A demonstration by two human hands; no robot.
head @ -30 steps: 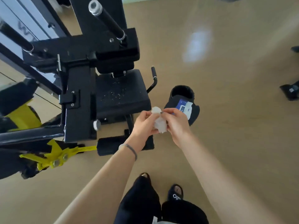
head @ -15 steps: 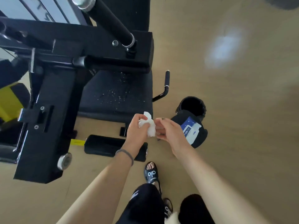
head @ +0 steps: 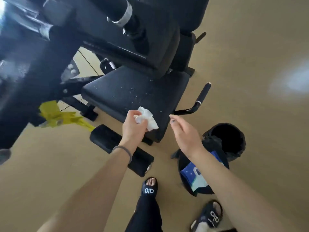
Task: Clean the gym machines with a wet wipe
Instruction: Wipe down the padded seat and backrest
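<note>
Right now my left hand (head: 133,126) has its fingers curled round a crumpled white wet wipe (head: 147,118), bunched against the palm, with a loose flap of it hanging out toward the right. That hand is over the near front edge of the black padded seat (head: 133,92) of the gym machine (head: 83,39); whether the wipe actually touches the pad, I cannot tell. Small pale specks dot the seat's surface just beyond the wipe. My right hand (head: 184,133) holds nothing: its fingers are loose and only lightly bent, fingertips pointing up toward the seat's right front corner, just beside it and apart from the wipe. A thin band (head: 123,151) circles my left wrist.

Below my right forearm, on the tan floor (head: 250,64), is a dark round tub with a blue and white packet (head: 192,176) in it, and just beyond it stands a black bin (head: 225,141), open at the top. A black handle (head: 199,101) sticks out from the machine to the right of the seat. A padded black roller (head: 107,139) lies low under my left wrist. My feet in dark sandals (head: 148,188) are at the bottom.
</note>
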